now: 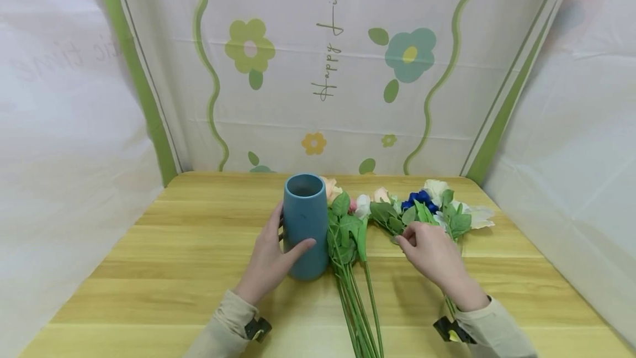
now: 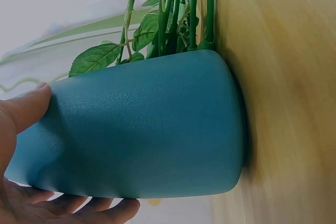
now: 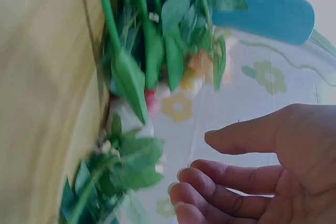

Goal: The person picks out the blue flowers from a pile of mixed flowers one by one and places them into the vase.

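A blue vase (image 1: 307, 236) stands upright on the table, its mouth facing up. My left hand (image 1: 270, 258) holds it from the left side, thumb across the front and fingers round the back; the left wrist view shows this grip on the vase (image 2: 142, 129) too. My right hand (image 1: 432, 250) hovers over the flowers on the right, fingers loosely bent. In the right wrist view a gap shows between the thumb and fingers of the right hand (image 3: 252, 166), with nothing in it. Long-stemmed flowers (image 1: 348, 231) lie just right of the vase.
More flowers lie at the right, among them a dark blue bloom (image 1: 419, 201) and a cream bloom (image 1: 436, 189). The wooden table (image 1: 189, 247) ends at a printed curtain (image 1: 323, 59) behind, with white side curtains (image 1: 571, 142).
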`<state>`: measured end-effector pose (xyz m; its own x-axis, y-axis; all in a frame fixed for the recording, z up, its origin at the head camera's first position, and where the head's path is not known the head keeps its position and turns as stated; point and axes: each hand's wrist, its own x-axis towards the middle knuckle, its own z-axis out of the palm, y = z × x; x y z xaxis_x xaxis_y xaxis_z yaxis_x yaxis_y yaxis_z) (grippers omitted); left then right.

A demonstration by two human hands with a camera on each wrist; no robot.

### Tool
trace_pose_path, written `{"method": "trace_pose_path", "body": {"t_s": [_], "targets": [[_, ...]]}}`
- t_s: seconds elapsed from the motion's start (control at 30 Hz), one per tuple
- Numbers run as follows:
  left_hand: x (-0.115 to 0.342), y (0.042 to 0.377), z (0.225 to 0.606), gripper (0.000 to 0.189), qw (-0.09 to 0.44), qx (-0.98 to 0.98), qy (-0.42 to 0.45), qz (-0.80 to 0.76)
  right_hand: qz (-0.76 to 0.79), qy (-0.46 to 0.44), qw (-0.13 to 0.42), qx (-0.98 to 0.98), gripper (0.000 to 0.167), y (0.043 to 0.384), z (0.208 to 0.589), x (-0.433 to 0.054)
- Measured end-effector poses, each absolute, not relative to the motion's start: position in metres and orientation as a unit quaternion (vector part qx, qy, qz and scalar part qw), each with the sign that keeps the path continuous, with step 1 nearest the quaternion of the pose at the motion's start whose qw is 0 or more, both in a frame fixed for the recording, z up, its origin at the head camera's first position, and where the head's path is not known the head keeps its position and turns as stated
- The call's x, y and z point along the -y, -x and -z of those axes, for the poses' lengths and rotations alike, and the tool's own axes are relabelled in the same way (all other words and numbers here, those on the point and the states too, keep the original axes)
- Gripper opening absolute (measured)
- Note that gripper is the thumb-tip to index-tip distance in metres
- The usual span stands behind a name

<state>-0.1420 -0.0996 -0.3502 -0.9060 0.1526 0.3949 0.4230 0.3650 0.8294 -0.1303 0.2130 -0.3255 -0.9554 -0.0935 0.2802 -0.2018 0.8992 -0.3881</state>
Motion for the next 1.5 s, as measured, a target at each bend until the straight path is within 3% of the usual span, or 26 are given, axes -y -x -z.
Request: {"method": "trace_pose_path", "body": {"t_s": [0.13,0.3,0.7,0.97,1.27,1.5], "targets": [[0.099,0.142,0.351,0.095,0.125,0.817,0.175,0.535,-0.170,-0.063,0.124,0.976,0.016,0.132,0.322,-0.227],[0.099,0.142,0.352,0.095,0.124,0.815,0.177,0.537,-0.145,-0.050,0.126,0.980,0.040,0.134,0.324,-0.242],[0.099,0.142,0.352,0.095,0.121,0.817,0.172,0.537,-0.120,-0.024,0.049,0.991,0.046,0.138,0.326,-0.254],[0.098,0.142,0.351,0.094,0.122,0.815,0.175,0.539,-0.099,-0.007,0.023,0.995,0.031,0.142,0.331,-0.260],[0.098,0.142,0.352,0.095,0.119,0.819,0.171,0.535,-0.124,0.024,-0.005,0.992,0.027,0.148,0.344,-0.263],[0.097,0.143,0.352,0.095,0.122,0.815,0.174,0.538,-0.112,0.026,0.010,0.993,0.021,0.154,0.351,-0.263]]}}
